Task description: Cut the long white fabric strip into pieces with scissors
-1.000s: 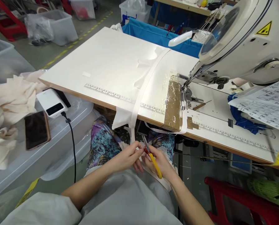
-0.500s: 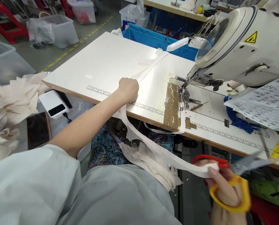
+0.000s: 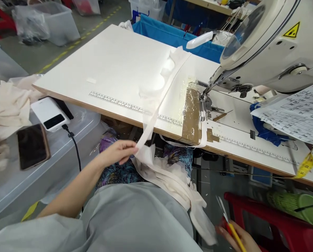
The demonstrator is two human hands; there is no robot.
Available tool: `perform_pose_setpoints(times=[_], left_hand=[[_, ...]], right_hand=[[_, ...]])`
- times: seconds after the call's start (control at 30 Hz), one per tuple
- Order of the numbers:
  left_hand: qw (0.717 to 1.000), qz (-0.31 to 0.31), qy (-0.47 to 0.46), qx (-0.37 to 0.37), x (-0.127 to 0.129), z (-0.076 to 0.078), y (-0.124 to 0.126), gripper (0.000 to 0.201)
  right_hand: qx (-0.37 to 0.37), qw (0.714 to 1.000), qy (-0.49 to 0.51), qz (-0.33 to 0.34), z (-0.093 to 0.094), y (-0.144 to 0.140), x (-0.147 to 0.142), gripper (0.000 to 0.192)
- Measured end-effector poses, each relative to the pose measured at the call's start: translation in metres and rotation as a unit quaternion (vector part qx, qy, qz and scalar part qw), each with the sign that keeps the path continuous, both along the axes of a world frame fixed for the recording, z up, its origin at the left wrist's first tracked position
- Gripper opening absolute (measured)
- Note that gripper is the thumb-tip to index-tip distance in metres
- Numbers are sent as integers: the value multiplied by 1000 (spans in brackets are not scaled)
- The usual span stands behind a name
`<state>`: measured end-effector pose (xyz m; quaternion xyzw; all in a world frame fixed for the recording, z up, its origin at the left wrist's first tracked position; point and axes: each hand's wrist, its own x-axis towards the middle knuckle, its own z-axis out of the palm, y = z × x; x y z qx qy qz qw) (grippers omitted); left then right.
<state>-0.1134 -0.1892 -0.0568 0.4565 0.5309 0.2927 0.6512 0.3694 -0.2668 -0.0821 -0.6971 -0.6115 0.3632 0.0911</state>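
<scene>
My left hand (image 3: pixel 121 151) pinches a long cream fabric strip (image 3: pixel 156 113) just in front of the table edge. From there the strip runs up across the white sewing table (image 3: pixel 114 66) toward its far side, and more cream fabric (image 3: pixel 172 182) lies bunched over my lap, one end hanging down to the right. Low on the right, my right hand (image 3: pixel 240 238) is closed around scissors (image 3: pixel 228 224) with red and yellow handles, blades pointing up. The hand is partly cut off by the frame's bottom edge.
A sewing machine (image 3: pixel 264 45) stands on the right of the table, with a written sheet (image 3: pixel 295 112) beside it. At left, a phone (image 3: pixel 33 147) and a white power bank (image 3: pixel 51 113) lie on a plastic box. A red stool (image 3: pixel 282 217) is at lower right.
My left hand has come off the table toward my lap, drawing the strip along. My right hand has let go of the strip's end and lowered the scissors, which now point up.
</scene>
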Motion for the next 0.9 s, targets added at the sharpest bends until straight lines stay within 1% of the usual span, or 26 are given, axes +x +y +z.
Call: perform_pose_setpoints(times=[0.1,0.13,0.17,0.2,0.27,0.37,0.5,0.57,0.63,0.8,0.9], left_hand=[[995,23,-75,-66,20,-27,-27,39],[991,37,-105,-76,27,-33,-34,40],[987,49,-130,-82,33,-37,-39,41],[984,60,-148,-85,39,-40,-43,42],[979,86,-160,-88,46,-41,-50,42],[975,120,-159,-93,50,-38,-56,42],[972,143,-162,-95,49,-33,-59,44],[970,149,-164,-98,48,-33,-59,45],[969,151,-165,-100,48,-33,-59,45],[970,148,-164,-100,48,-36,-60,44],[970,148,-163,-101,48,-36,-59,43]], right_hand=[[-84,993,65,44,-8,15,-50,54],[-113,986,99,75,-7,23,-69,54],[-134,974,133,126,-4,32,-89,53],[-140,961,158,180,-1,40,-108,52],[-149,936,160,275,5,59,-142,48],[-152,908,128,369,9,83,-178,46],[-154,883,105,432,7,104,-202,47],[-140,877,85,453,7,108,-209,48],[-110,874,56,470,7,110,-213,47],[-8,875,-47,481,14,107,-218,46],[18,874,-89,476,18,105,-221,47]])
